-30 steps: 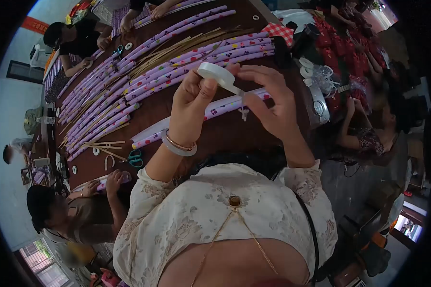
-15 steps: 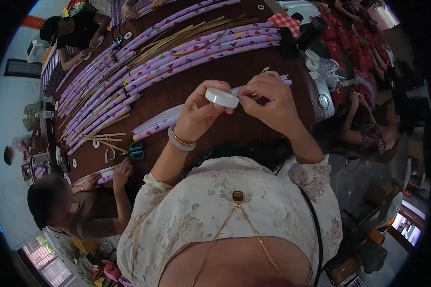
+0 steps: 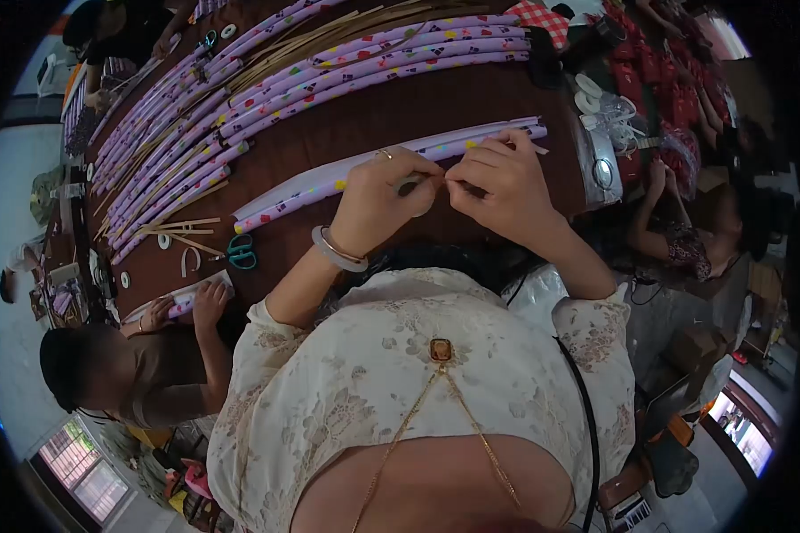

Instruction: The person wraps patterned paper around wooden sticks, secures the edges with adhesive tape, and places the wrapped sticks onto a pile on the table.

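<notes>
My left hand (image 3: 384,191) is closed, its thumb and fingertips pinched together. Part of a roll of tape (image 3: 408,187) shows between its fingers; the rest is hidden. My right hand (image 3: 504,185) is closed too, its fingertips pinching close beside those of the left. What they grip is too small to make out. Behind both hands a purple patterned paper sheet (image 3: 280,202), partly rolled, lies slantwise on the brown-covered table (image 3: 329,238).
Several rolled purple tubes (image 3: 382,64) and thin wooden strips (image 3: 275,67) lie across the far side. Green-handled scissors (image 3: 242,252) are at the left, near a co-worker's hands (image 3: 209,302). Rolls of tape (image 3: 587,94) and a clear plastic bag (image 3: 620,124) sit at the right.
My left hand has turned, so the tape roll is now mostly hidden. Both hands' fingertips have come together. The view has shifted slightly, and the co-worker's hands at left lie on their paper.
</notes>
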Motion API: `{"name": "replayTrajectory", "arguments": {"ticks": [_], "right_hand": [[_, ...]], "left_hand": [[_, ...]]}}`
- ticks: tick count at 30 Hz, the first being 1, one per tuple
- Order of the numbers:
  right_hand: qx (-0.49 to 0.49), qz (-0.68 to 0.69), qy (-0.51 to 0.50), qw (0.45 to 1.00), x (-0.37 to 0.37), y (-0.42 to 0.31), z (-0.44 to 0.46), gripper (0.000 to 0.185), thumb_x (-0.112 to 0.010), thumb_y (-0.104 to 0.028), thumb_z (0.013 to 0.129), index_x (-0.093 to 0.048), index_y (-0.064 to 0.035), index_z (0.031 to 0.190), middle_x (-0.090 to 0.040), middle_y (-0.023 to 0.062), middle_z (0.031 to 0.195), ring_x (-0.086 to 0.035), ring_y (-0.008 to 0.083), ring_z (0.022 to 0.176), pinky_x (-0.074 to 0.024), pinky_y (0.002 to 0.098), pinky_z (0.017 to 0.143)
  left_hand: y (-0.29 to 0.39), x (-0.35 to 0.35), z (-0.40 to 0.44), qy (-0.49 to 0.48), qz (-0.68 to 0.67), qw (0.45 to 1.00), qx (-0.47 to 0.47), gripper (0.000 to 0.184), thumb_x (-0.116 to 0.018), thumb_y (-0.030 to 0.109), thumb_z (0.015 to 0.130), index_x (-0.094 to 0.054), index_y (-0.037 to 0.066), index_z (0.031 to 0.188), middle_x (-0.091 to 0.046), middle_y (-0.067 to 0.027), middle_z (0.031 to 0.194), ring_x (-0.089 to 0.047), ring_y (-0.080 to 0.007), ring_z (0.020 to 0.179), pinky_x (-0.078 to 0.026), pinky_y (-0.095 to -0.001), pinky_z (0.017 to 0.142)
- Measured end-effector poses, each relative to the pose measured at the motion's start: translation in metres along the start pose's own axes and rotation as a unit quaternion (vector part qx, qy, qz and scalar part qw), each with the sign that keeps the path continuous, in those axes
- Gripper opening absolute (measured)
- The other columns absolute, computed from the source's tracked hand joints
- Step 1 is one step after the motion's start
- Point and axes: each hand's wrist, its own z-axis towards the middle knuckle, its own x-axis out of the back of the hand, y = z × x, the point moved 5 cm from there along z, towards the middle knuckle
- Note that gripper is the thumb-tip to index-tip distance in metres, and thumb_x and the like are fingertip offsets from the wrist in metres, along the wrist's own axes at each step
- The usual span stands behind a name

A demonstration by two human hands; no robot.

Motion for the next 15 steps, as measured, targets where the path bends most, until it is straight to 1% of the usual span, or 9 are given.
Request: {"name": "replayTrajectory", "arguments": {"ticks": [1,4,8,10,11,12,13,14,15], "right_hand": [[0.006,-0.012,0.007,1.000,-0.001,0.000,0.000,0.008,-0.063,-0.009,0.067,-0.056,-0.0070,0.063,-0.058,0.0014,0.065,-0.055,0.0161,0.065,-0.0361,0.0339,0.074],[0.019,-0.021,0.026,0.999,-0.002,0.000,-0.001,0.008,-0.062,-0.009,0.067,-0.055,-0.0071,0.063,-0.058,0.0018,0.065,-0.056,0.0166,0.065,-0.0364,0.0339,0.075],[0.034,-0.068,0.085,0.993,-0.005,-0.001,-0.007,0.008,-0.063,-0.009,0.066,-0.055,-0.0077,0.065,-0.057,0.0014,0.067,-0.057,0.0156,0.067,-0.0360,0.0334,0.074],[0.050,-0.109,0.143,0.982,-0.002,-0.002,-0.012,0.008,-0.064,-0.009,0.068,-0.057,-0.0082,0.070,-0.058,0.0003,0.071,-0.058,0.0146,0.071,-0.0356,0.0327,0.074],[0.048,-0.112,0.143,0.982,0.002,-0.001,-0.013,0.008,-0.064,-0.009,0.068,-0.057,-0.0082,0.070,-0.058,0.0003,0.071,-0.058,0.0146,0.071,-0.0356,0.0327,0.074],[0.030,-0.080,0.190,0.978,0.013,0.000,-0.013,0.007,-0.064,-0.008,0.069,-0.058,-0.0083,0.073,-0.058,-0.0005,0.072,-0.058,0.0142,0.071,-0.0351,0.0318,0.074],[0.014,-0.048,0.237,0.970,0.023,0.002,-0.014,0.008,-0.064,-0.008,0.070,-0.059,-0.0083,0.076,-0.058,-0.0013,0.072,-0.059,0.0138,0.072,-0.0346,0.0310,0.074],[-0.010,-0.005,0.263,0.965,0.037,0.010,-0.018,0.010,-0.066,-0.006,0.072,-0.061,-0.0076,0.081,-0.059,0.0023,0.080,-0.058,0.0157,0.078,-0.0363,0.0312,0.073],[-0.037,0.022,0.327,0.944,0.048,0.024,-0.025,0.012,-0.067,-0.006,0.072,-0.062,-0.0062,0.083,-0.059,0.0043,0.086,-0.058,0.0164,0.082,-0.0380,0.0310,0.074]], "left_hand": [[0.009,0.001,-0.001,0.037,0.100,0.992,-0.067,0.009,-0.061,0.002,0.073,-0.059,0.000,0.082,-0.061,-0.0080,0.079,-0.059,-0.0190,0.073,-0.046,-0.0257,0.063],[0.013,0.001,-0.001,0.073,0.102,0.989,-0.072,0.015,-0.065,0.003,0.066,-0.061,0.003,0.081,-0.059,-0.0092,0.075,-0.058,-0.0254,0.064,-0.047,-0.0293,0.056],[0.013,-0.006,0.001,0.123,0.129,0.981,-0.082,0.013,-0.065,0.005,0.069,-0.061,0.002,0.081,-0.060,-0.0065,0.072,-0.058,-0.0187,0.060,-0.046,-0.0271,0.054],[-0.010,-0.011,0.003,0.091,-0.120,0.981,0.122,0.006,-0.061,0.007,0.077,-0.060,0.002,0.080,-0.060,-0.0029,0.070,-0.055,-0.0104,0.059,-0.043,-0.0227,0.051],[-0.014,-0.012,0.006,0.088,-0.122,0.981,0.121,0.006,-0.061,0.007,0.077,-0.060,0.002,0.080,-0.060,-0.0029,0.070,-0.055,-0.0104,0.059,-0.043,-0.0227,0.051],[-0.026,-0.020,0.008,0.054,-0.228,0.958,0.163,0.008,-0.058,0.009,0.080,-0.059,0.001,0.083,-0.060,-0.0023,0.070,-0.055,-0.0095,0.060,-0.042,-0.0211,0.052],[-0.036,-0.027,0.010,0.019,-0.330,0.922,0.204,0.011,-0.055,0.011,0.084,-0.058,0.001,0.085,-0.059,-0.0017,0.071,-0.055,-0.0087,0.061,-0.041,-0.0196,0.053],[-0.041,-0.033,0.011,-0.017,-0.427,0.871,0.241,0.014,-0.052,0.013,0.087,-0.057,0.001,0.087,-0.059,-0.0010,0.071,-0.054,-0.0078,0.062,-0.040,-0.0180,0.053],[-0.038,-0.032,0.014,-0.046,-0.492,0.837,0.236,0.016,-0.051,0.014,0.087,-0.056,0.000,0.093,-0.059,-0.0030,0.074,-0.057,-0.0105,0.068,-0.042,-0.0202,0.059]]}}
